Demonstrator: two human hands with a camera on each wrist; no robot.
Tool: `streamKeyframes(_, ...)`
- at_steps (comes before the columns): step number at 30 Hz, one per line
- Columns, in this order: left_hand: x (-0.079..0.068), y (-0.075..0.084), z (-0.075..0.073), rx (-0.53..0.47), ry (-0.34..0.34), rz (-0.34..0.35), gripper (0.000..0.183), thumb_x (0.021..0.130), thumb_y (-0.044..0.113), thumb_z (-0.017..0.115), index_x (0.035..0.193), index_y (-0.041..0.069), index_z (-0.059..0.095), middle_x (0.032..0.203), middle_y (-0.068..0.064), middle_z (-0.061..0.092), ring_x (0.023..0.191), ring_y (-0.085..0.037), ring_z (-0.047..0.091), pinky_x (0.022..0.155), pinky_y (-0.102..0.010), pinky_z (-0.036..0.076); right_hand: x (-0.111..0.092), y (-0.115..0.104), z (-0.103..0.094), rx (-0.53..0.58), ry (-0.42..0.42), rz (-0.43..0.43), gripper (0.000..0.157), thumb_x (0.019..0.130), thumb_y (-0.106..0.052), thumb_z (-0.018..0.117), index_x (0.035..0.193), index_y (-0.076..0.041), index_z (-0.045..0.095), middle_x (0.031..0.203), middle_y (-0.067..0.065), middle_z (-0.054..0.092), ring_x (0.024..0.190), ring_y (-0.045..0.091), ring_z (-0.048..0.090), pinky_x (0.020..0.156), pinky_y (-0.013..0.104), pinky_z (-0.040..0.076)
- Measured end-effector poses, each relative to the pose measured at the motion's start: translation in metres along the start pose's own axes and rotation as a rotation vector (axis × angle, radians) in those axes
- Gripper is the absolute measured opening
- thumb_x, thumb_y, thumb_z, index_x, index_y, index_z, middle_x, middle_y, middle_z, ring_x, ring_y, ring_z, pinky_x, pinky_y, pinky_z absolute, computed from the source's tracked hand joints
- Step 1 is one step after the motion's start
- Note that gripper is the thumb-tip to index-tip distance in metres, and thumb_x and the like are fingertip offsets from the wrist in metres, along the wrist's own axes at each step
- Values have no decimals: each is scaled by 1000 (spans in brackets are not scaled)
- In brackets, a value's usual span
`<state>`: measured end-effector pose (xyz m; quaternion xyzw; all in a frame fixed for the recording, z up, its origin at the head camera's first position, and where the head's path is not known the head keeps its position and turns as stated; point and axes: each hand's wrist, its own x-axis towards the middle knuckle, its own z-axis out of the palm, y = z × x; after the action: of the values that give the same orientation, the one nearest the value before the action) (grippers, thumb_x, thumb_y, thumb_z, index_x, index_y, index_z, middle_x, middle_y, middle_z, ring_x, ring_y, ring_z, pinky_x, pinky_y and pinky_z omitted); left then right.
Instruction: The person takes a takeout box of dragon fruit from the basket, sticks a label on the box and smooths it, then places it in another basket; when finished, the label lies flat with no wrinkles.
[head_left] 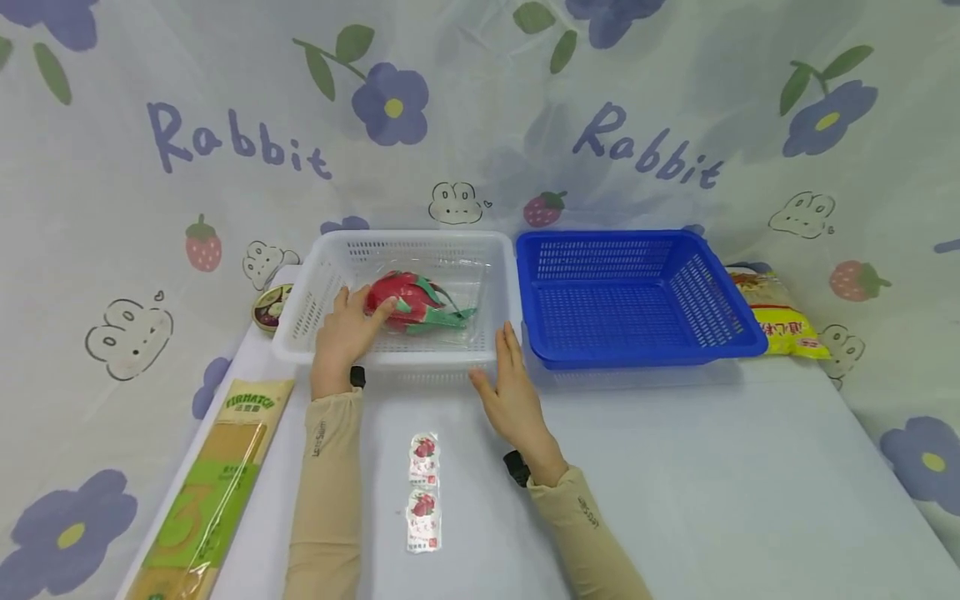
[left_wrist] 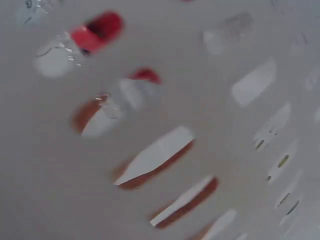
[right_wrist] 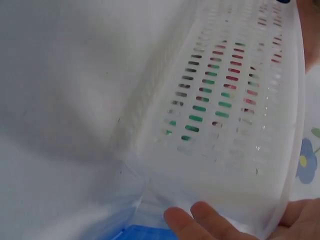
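A pink-red dragon fruit (head_left: 408, 300) with green scales lies in clear plastic inside the white slotted basket (head_left: 408, 360). My left hand (head_left: 347, 329) reaches over the basket's front rim at the fruit's left end, fingers spread and the thumb overlapping the fruit. The left wrist view shows mostly the basket's slotted wall (left_wrist: 200, 110), with red and skin tones behind the slots. My right hand (head_left: 516, 400) lies at the basket's front right corner, its fingers extended along the side. In the right wrist view, fingertips (right_wrist: 202, 222) show beside that corner.
A blue basket (head_left: 600, 321) stands right beside the white one. Past it lies a yellow packet (head_left: 783, 325). A long noodle packet (head_left: 217, 483) lies at the left table edge, a small round container (head_left: 272, 308) behind it. Two fruit stickers (head_left: 423, 492) lie between my forearms.
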<state>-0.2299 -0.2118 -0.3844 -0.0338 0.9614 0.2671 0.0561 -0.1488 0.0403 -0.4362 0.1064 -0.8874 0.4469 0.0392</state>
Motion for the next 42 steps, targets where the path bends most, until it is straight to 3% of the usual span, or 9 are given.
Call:
streamKeyframes(7,11,-9,-2,-75,-75,-45,89,93,68,35,157,12,9,159,-30,5,142,-54,19,112,-67,21,11,0,13,56,130,28,71,102,-30,47,153,4,12,164,15,1,149,36,12,116,54,27)
streamKeyframes(15,23,-21,-1,-215,-60,24,88,91,44,63,156,9,15,160,-24,18,148,-43,14,118,-60,17,19,2,17,117,232,62,73,100,-28,52,153,3,12,164,14,3,150,33,15,115,52,31)
streamKeyframes(17,23,-21,-1,-204,-63,18,95,85,39,72,156,11,14,160,-24,18,147,-44,15,117,-61,18,19,3,17,124,233,55,73,100,-28,52,153,3,12,164,14,3,149,34,15,114,53,31)
streamKeyframes(22,21,-17,3,-70,-44,-21,117,69,24,87,157,23,11,156,-31,19,139,-53,26,109,-67,27,21,3,15,125,227,45,73,101,-29,50,153,2,10,164,13,3,150,34,14,114,53,31)
streamKeyframes(28,23,-10,10,-61,51,-48,106,72,14,83,156,28,19,145,-32,31,125,-49,41,102,-62,39,23,4,15,130,232,54,73,100,-28,51,154,2,12,164,13,4,149,34,17,113,53,32)
streamKeyframes(32,24,-9,11,-147,143,-10,90,76,19,82,151,22,34,143,-29,38,130,-45,40,106,-60,36,23,4,14,121,233,54,73,100,-28,51,154,1,11,164,13,4,148,36,20,111,54,35)
streamKeyframes(35,26,-8,10,-266,202,30,77,76,20,83,144,16,45,146,-20,43,135,-39,38,110,-58,34,24,4,14,117,241,57,73,100,-29,51,154,1,11,164,13,4,148,36,20,111,54,35)
streamKeyframes(39,27,-6,9,-454,211,41,66,77,22,82,134,15,50,150,-10,42,128,-31,44,105,-53,40,23,4,14,116,244,64,73,100,-27,52,154,1,12,164,13,5,148,36,21,111,54,35)
streamKeyframes(42,26,-3,9,-544,214,31,63,76,26,83,129,13,51,156,-8,35,135,-29,39,106,-51,40,23,5,16,119,239,68,73,100,-26,53,154,1,12,164,13,5,147,36,21,111,54,35)
